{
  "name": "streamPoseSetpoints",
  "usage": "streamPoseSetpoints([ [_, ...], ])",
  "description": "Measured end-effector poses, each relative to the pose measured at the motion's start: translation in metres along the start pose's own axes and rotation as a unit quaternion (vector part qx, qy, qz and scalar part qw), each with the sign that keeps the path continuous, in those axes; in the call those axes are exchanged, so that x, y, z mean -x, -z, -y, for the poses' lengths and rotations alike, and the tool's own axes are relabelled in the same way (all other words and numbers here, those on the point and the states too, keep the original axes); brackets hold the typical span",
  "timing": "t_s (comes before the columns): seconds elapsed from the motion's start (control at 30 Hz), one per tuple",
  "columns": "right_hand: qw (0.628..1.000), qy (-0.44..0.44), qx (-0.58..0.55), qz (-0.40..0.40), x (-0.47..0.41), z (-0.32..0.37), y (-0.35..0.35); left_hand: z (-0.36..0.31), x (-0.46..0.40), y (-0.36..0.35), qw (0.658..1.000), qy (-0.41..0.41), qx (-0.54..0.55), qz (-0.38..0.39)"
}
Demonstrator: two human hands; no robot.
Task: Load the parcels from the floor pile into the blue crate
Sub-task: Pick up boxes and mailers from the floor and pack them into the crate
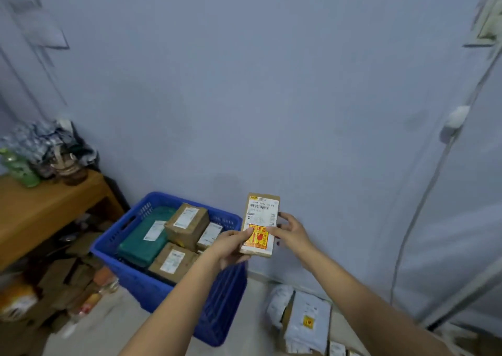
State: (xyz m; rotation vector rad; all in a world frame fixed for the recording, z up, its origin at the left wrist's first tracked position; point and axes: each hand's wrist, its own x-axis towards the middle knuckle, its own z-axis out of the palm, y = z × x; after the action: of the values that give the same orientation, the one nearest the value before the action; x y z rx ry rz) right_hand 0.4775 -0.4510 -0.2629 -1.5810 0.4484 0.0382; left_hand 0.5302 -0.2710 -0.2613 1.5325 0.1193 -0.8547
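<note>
Left hand (233, 243) and right hand (288, 233) both pinch upright cardboard parcel (260, 224) beside blue crate (130, 249); barcode label and yellow-red fragile sticker visible, text unreadable.

Pale blue wall (244, 84), wooden table (40, 209) (cluttered) at left, light floor (114, 325)

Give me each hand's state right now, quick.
Left hand: closed on the lower left edge of the small cardboard parcel, thumb across its front.
Right hand: grip on the same parcel's right edge, thumb on the yellow sticker.
</note>
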Motion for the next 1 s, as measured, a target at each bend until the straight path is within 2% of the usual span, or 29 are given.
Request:
streamPoseSetpoints([
  [0.17, 0.996, -0.022, -0.081, 0.022, -0.024, 0.014, -0.075, -0.016, -0.005, 0.074, 1.000, -0.002, 0.000, -0.026],
  [0.3, 0.993, -0.046, -0.108, 0.029, -0.054, 0.018, -0.106, -0.024, -0.027, 0.120, 1.000, 0.021, -0.007, -0.006],
  [0.47, 0.991, -0.083, -0.101, 0.031, -0.115, -0.004, -0.141, -0.021, -0.070, 0.165, 0.998, 0.043, 0.013, -0.036],
  [0.67, 0.979, -0.164, -0.119, 0.016, -0.195, -0.048, -0.180, -0.003, -0.141, 0.211, 0.991, 0.118, -0.028, -0.064],
  [0.8, 0.974, -0.208, -0.088, -0.003, -0.252, -0.073, -0.195, -0.001, -0.198, 0.246, 0.982, 0.165, -0.067, -0.065],
  [0.93, 0.972, -0.224, -0.060, -0.025, -0.305, -0.099, -0.206, -0.004, -0.253, 0.252, 0.976, 0.202, -0.058, -0.052],
  [1.0, 0.970, -0.235, -0.053, -0.041, -0.325, -0.109, -0.210, 0.001, -0.280, 0.251, 0.972, 0.221, -0.036, -0.070],
])
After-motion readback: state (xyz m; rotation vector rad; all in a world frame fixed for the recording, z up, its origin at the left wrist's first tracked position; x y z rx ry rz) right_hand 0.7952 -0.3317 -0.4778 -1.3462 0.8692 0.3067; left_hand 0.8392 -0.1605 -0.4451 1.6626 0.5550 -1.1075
